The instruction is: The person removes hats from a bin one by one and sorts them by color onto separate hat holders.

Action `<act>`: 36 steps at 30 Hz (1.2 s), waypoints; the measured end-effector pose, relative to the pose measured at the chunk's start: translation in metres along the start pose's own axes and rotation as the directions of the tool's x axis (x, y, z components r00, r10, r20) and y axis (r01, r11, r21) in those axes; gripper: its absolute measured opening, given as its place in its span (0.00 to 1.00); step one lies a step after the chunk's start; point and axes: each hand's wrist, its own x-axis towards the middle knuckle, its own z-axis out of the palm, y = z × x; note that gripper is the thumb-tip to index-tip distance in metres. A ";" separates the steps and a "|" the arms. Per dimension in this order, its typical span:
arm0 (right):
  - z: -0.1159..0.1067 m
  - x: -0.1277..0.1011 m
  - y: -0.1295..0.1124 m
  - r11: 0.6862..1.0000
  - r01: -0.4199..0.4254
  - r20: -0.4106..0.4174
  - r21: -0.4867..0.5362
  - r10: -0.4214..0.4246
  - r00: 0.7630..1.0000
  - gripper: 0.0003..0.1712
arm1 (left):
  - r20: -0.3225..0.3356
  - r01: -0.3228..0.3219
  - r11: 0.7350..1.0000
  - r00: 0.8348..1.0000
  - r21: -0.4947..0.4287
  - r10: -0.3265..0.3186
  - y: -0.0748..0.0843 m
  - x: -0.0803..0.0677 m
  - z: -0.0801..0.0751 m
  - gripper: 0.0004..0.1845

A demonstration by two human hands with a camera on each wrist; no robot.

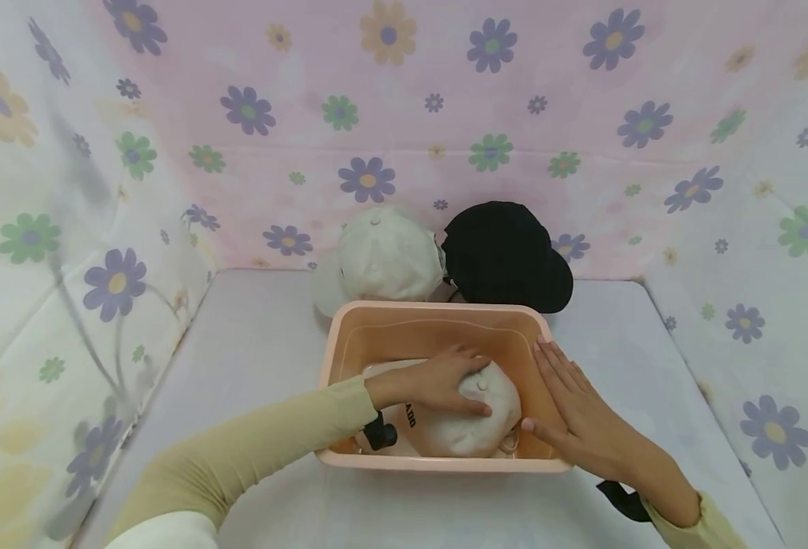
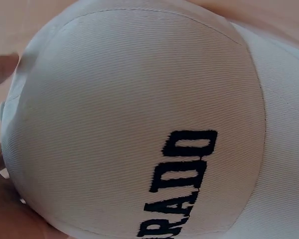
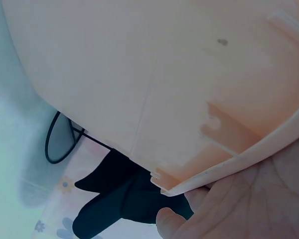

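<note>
Presently the left hand [image 1: 445, 381] reaches into the peach basin [image 1: 438, 324], palm down over the crown of a white cap [image 1: 472, 431] lying inside; its fingers curl across the cap's top and the thumb presses the near side, so the cap is gripped. In the left wrist view the same cap [image 2: 139, 124] fills the frame, black stitched letters on its front panel, a fingertip [image 2: 2, 67] blurred at its far edge.

The right hand [image 1: 582, 412] lies flat along the basin's right rim, fingers straight and together, pointing away from the body, thumb hooked at the near corner (nothing clasped). From the right wrist view the palm [image 3: 249, 209] sits under the rim of the basin [image 3: 154, 89].

Count: three caps. One white in the basin under the left fingers; two more beyond the fingertips, outside the basin against the flowered cloth backdrop [image 1: 404, 114]: a second white cap [image 1: 379, 259] and a black cap [image 1: 503, 255], side by side and touching. One basin, holding the single cap. It stands on a pale table [image 1: 253, 358].
</note>
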 end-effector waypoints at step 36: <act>0.004 -0.001 0.003 0.998 -0.017 -0.026 0.058 0.018 0.999 0.55 | 0.033 -0.034 0.998 0.999 -0.054 0.036 0.000 -0.001 -0.012 0.30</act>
